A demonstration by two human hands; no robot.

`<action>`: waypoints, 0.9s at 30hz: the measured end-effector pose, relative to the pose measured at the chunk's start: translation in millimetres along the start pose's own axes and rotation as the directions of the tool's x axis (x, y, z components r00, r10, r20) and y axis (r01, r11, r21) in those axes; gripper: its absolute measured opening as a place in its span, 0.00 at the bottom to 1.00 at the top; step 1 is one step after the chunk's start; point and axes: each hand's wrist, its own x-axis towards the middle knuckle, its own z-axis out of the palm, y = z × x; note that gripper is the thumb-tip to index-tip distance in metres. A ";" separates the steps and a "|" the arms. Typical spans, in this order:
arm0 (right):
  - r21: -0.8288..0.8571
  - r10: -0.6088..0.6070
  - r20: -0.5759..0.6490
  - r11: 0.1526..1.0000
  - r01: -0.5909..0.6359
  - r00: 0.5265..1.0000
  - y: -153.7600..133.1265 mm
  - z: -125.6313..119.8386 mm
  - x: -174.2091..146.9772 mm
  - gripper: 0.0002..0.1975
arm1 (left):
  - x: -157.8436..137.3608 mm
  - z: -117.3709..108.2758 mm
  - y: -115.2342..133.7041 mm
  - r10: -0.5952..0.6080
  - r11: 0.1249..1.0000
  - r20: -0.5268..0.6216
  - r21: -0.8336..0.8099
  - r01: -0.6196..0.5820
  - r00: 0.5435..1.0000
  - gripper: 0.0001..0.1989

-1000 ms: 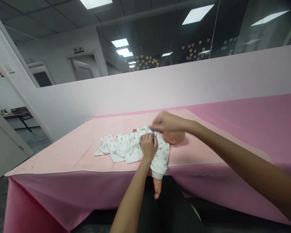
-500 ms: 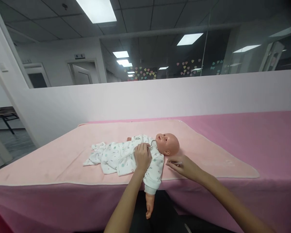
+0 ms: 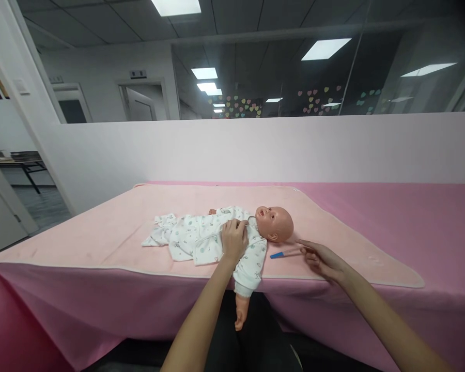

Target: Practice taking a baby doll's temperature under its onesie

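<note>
Doll (image 3: 207, 238)'s flat on the peach mat (image 3: 112, 232), left hand (image 3: 234, 238) on its chest (can't tell if gripping), right hand (image 3: 321, 259) loosely open at the blue-tipped stick (image 3: 283, 253) near its head.

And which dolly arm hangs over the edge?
The near arm of the doll, on the camera's side: it hangs past the front edge of the peach blanket. The far arm, across the body, is over the blanket.

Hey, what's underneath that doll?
Most of the doll lies on a peach blanket spread over pink cloth; one arm hangs past the front edge. The patch directly beneath is covered and can't be seen.
</note>
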 end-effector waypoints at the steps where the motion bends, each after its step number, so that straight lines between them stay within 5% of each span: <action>1: 0.028 0.017 -0.034 0.999 -0.016 0.999 -0.7 -1.2 -1.6 0.09 | 0.0 0.0 -0.2 0.003 1.000 0.002 0.000 -0.003 1.000 0.10; 5: -0.042 -0.154 -0.238 0.988 0.148 0.959 11.4 16.4 -15.6 0.10 | 0.4 -0.2 -0.3 0.006 1.000 0.018 -0.002 -0.006 1.000 0.10; 9: -0.376 -0.416 -0.053 0.850 0.368 0.908 21.0 75.8 -23.2 0.12 | 1.3 -1.0 0.3 -0.001 1.000 0.004 -0.019 0.001 1.000 0.11; 10: -0.443 -0.535 0.024 0.751 0.489 0.844 19.3 93.8 -19.0 0.11 | 1.3 -1.1 0.2 -0.005 1.000 -0.007 -0.026 0.005 1.000 0.11; 13: -0.530 -0.817 0.168 0.397 0.750 0.551 8.5 141.2 10.1 0.13 | 0.7 -0.8 -1.8 -0.017 0.998 -0.064 -0.055 0.013 0.998 0.10; 15: -0.532 -0.857 0.230 0.285 0.797 0.461 3.6 161.1 35.2 0.18 | -0.1 0.6 -4.4 -0.043 0.996 -0.122 -0.087 0.032 0.992 0.09; 19: -0.473 -0.866 0.225 0.304 0.827 0.447 11.8 171.7 67.3 0.17 | -1.1 5.2 -9.9 -0.141 0.983 -0.222 -0.146 0.111 0.965 0.09; 27: -0.444 -0.927 0.083 0.295 0.846 0.367 26.7 165.5 63.4 0.14 | 1.7 2.7 -9.6 -0.195 0.971 -0.228 -0.181 0.155 0.954 0.07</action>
